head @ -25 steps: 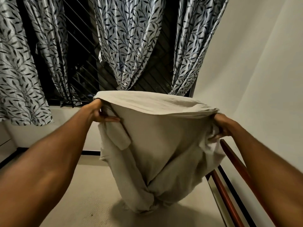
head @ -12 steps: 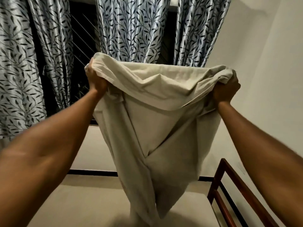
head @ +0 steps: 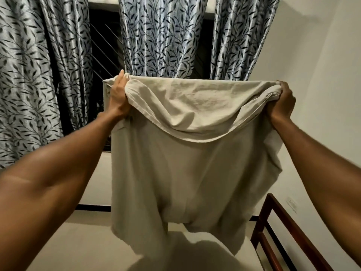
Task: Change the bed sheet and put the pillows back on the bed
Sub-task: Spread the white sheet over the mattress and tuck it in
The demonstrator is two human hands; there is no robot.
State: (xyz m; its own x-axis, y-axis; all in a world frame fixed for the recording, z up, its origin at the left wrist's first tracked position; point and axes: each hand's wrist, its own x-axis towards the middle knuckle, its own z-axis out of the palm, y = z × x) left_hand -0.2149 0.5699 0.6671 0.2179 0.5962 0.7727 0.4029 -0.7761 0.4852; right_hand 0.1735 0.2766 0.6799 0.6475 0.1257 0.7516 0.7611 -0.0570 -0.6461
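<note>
A beige bed sheet point(head: 187, 173) hangs in the air in front of me, partly folded, with a flap drooping over its top edge. My left hand point(head: 118, 96) grips its upper left corner. My right hand point(head: 281, 103) grips the bunched upper right corner. Both arms are stretched forward and up. The sheet's lower end hangs free above the pale mattress point(head: 82, 245) and casts a shadow on it. No pillows are in view.
The bed's dark red wooden frame point(head: 281, 223) runs along the right, beside a white wall. Blue leaf-patterned curtains point(head: 162, 36) hang over a dark barred window behind the sheet. A wall socket point(head: 291, 204) sits low on the right wall.
Both hands lifted the sheet from waist height to well above the bed. It has opened out wider and flatter, and its lower end has come up off the mattress.
</note>
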